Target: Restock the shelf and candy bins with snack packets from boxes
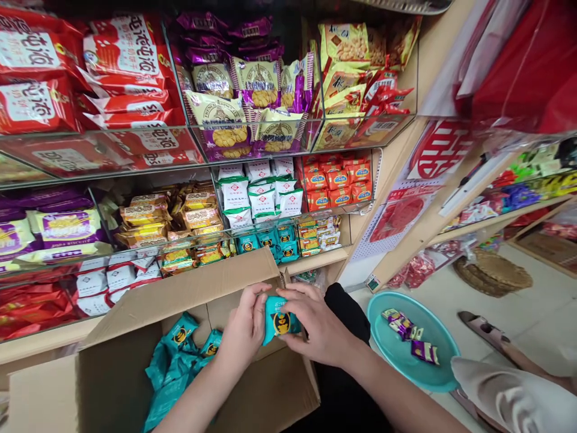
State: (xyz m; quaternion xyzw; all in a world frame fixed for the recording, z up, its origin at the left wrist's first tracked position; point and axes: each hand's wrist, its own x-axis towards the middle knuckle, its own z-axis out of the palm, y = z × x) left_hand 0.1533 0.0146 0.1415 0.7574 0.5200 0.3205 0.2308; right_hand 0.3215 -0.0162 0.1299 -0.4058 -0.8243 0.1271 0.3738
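Between my two hands, over an open cardboard box, is a teal packet with a dark round emblem. My left hand presses on its left edge with closed fingers. On the right side, my right hand grips the same packet, its thumb below and its fingers on top. Several more teal packets lie loose inside the box on the left. Similar teal packets sit in a low shelf compartment just behind the box.
Shelves of wrapped snacks rise ahead behind clear dividers. A teal basin holding purple packets stands on the floor at right. Beside it are a person's sandalled feet. Woven baskets lie farther back.
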